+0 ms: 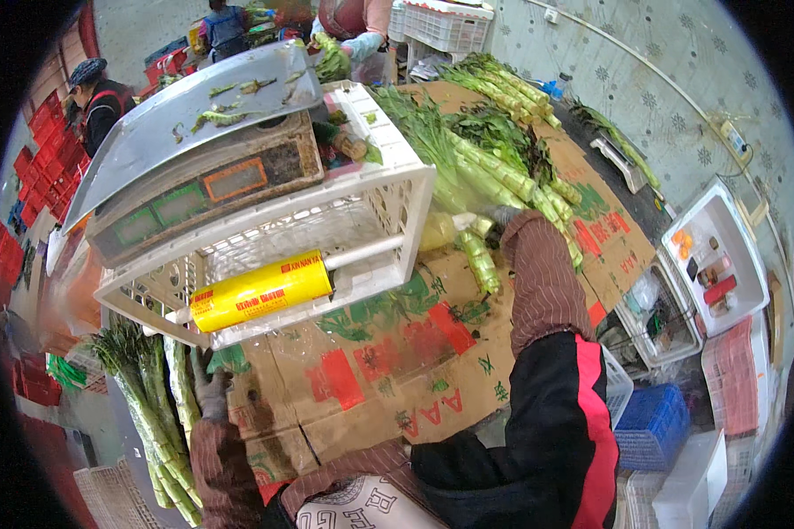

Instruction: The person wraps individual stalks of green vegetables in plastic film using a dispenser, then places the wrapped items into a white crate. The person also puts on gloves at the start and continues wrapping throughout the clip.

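Note:
My left hand [212,389], in a dark grey glove, has its fingers apart beside a film-wrapped celtuce stem [184,383]. More wrapped celtuce [155,423] lies to its left, leafy tops away from me. My right hand [505,215], gloved too, is at the cut ends of a pile of loose celtuce [496,168]; the sleeve hides part of it, so its grip is unclear. One short celtuce stem [480,263] lies just below that hand. Between my hands, a yellow roll of cling film [261,291] sits on a white bar across an overturned plastic crate [415,218].
A scale [205,185] with a metal pan [198,112] holding leaf scraps stands on the crate. Printed cardboard [397,370] covers the table. More celtuce [503,86] lies at the back. A foam box [721,264] and a blue basket [652,423] are at right. Several people work beyond.

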Demonstrator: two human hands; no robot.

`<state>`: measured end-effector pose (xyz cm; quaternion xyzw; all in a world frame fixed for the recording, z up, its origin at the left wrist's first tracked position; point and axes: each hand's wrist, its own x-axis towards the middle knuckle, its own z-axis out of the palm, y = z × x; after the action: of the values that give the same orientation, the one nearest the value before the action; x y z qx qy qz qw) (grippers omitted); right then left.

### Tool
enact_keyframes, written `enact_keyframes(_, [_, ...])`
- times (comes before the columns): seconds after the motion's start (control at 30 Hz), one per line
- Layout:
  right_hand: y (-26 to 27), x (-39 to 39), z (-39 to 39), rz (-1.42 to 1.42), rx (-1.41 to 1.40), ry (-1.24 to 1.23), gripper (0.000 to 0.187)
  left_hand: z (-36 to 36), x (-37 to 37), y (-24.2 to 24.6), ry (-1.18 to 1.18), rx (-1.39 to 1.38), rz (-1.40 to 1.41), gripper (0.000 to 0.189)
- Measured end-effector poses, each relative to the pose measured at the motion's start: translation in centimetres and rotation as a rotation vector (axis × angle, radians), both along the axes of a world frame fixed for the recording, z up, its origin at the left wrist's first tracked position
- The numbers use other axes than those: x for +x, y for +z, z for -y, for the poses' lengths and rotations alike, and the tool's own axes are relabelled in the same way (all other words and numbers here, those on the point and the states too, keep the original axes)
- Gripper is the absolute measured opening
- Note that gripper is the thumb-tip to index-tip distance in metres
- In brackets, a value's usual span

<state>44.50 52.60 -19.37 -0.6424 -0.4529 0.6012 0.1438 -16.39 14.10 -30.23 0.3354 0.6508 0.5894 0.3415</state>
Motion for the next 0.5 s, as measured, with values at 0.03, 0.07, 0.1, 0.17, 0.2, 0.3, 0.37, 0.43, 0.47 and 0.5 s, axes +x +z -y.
enact_keyframes(0.03, [0.4,0.0,0.1,-0.123,0.061,-0.023,0.068,-2.6,1.3,-0.8,0.0,0.145,0.061,0.078])
enact_keyframes(0.07, [1.1,0.2,0.1,-0.252,0.115,-0.041,0.056,-3.9,2.2,-1.2,-0.032,0.037,0.099,0.083])
enact_keyframes(0.1, [1.6,0.0,0.1,-0.411,0.06,-0.266,0.04,-5.4,3.2,-1.7,0.008,0.012,0.125,0.084])
enact_keyframes(0.17, [3.3,0.8,-0.3,-0.265,0.164,-0.37,0.038,-7.7,5.1,-2.6,0.092,-0.012,0.232,0.084])
enact_keyframes(0.2, [4.1,1.4,-0.5,-0.332,0.162,-0.377,0.039,-8.5,5.8,-2.8,0.043,0.111,0.28,0.082])
enact_keyframes(0.3, [5.2,3.6,-0.1,-0.206,0.327,-0.319,0.058,-9.6,7.5,-3.2,-0.034,0.147,0.454,0.072])
enact_keyframes(0.37, [4.4,4.5,0.6,-0.074,0.412,-0.203,0.064,-9.3,8.0,-3.0,-0.135,-0.007,0.558,0.064])
enact_keyframes(0.43, [2.8,4.8,1.7,-0.182,0.394,-0.185,0.064,-8.7,8.1,-2.7,-0.197,-0.065,0.437,0.04])
enact_keyframes(0.47, [2.0,4.8,2.3,-0.293,0.347,-0.193,0.063,-8.3,8.2,-2.5,-0.254,-0.183,0.413,0.04])
enact_keyframes(0.5, [1.4,4.8,2.8,-0.479,0.232,-0.286,0.063,-7.8,8.0,-2.1,-0.255,-0.291,0.355,0.04])
